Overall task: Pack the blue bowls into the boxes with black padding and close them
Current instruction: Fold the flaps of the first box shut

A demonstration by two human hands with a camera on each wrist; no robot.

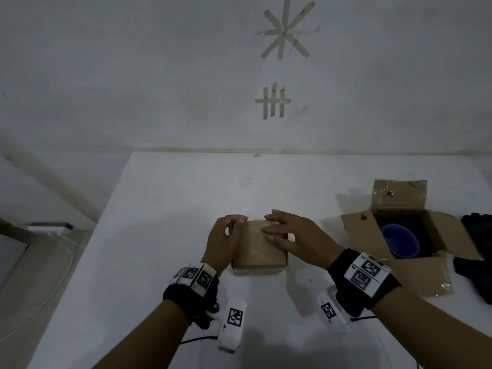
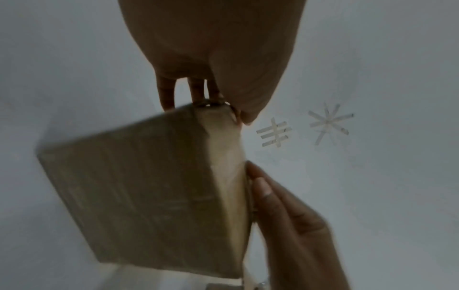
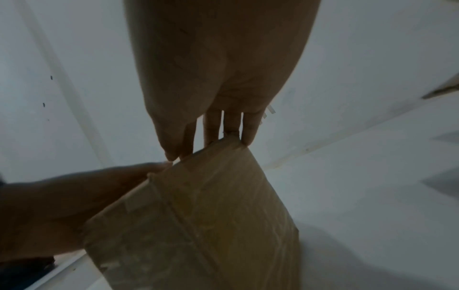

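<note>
A white table [image 1: 165, 209] is seen from above, its far edge set against a pale wall [image 1: 133, 75]. A small closed cardboard box [image 1: 259, 249] stands near the middle of the table, toward the near side. The box is held from both sides. The left hand [image 1: 226, 239] is curled over the box's far left corner, fingers bent around the edge. The right hand [image 1: 292, 235] is laid flat across the top flap, fingers straight and pressing down.

Bare tabletop lies to the left of the box and beyond it to the far edge. To the right, well apart from the closed box, a second cardboard box [image 1: 359, 235] stands open with its flaps spread wide. A blue bowl [image 1: 399, 241] is seen inside it, resting on black padding [image 1: 399, 217]. More dark material [image 1: 476, 262] lies at the right edge, just beside the open box.

Two tape marks [image 1: 285, 30] are stuck on the wall above the table. A white power strip [image 1: 50, 228] lies off the table's left side.
</note>
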